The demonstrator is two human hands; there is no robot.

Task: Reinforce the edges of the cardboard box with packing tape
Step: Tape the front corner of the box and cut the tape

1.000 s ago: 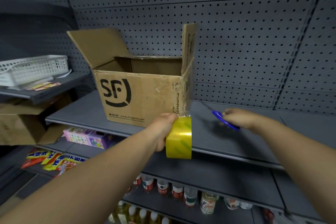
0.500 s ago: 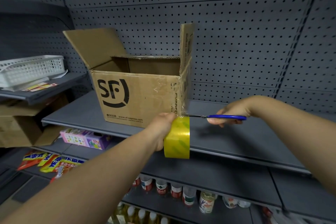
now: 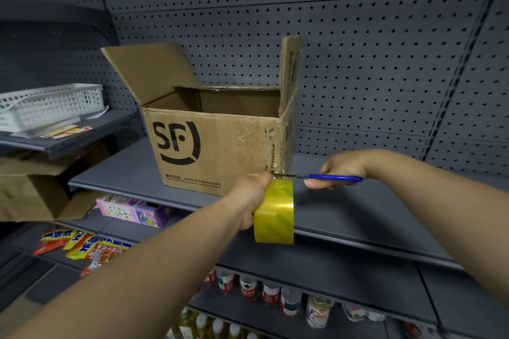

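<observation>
Left hand (image 3: 249, 201) grips a yellow tape roll (image 3: 274, 213), right hand (image 3: 340, 170) grips blue scissors (image 3: 325, 177), blades half hidden beside the cardboard box (image 3: 217, 148) corner.

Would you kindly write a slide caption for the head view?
Left hand holds the tape roll at the box corner while the right hand brings scissors to the tape.

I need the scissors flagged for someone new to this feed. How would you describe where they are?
Find the grey shelf with the open SF cardboard box on it. At the box's near right corner, the right hand holds the scissors level, tips above the yellow tape roll in the left hand. Their bright blue handles stand out.
</observation>
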